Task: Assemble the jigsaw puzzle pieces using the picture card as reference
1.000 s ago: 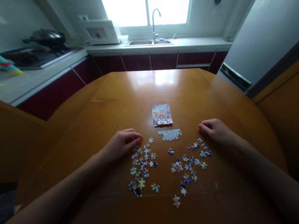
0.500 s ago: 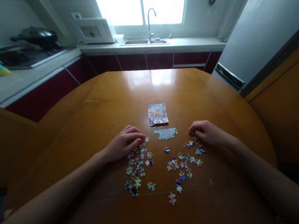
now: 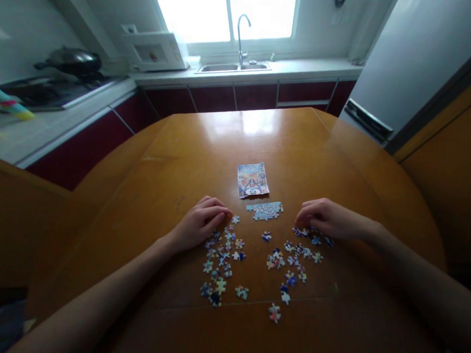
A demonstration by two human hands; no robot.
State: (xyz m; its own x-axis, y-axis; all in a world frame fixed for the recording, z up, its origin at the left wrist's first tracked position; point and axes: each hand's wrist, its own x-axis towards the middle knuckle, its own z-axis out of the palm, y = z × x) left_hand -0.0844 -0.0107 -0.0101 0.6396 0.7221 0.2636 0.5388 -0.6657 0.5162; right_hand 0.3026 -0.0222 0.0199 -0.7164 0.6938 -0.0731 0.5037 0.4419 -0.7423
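My left hand (image 3: 203, 221) rests on the table with its fingers curled together, beside the top of the left group of puzzle pieces (image 3: 223, 255). What its fingertips hold, if anything, is too small to tell. My right hand (image 3: 320, 217) is bent over the upper end of the right group of pieces (image 3: 293, 260), its fingers closed and partly hiding what lies beneath. Between the hands lies a joined blue puzzle strip (image 3: 265, 211). Just above it sits a printed picture sheet (image 3: 253, 180). One loose piece (image 3: 266, 236) lies below the strip.
The wooden table (image 3: 205, 148) has rounded ends. Beyond it are a counter with a sink (image 3: 237, 67), a microwave (image 3: 157, 51), a pan (image 3: 73, 61) on the stove and a fridge (image 3: 415, 59) at the right.
My right hand has moved slightly down towards the right group of pieces, covering some of them. My left hand stays by its group. The view has shifted slightly.
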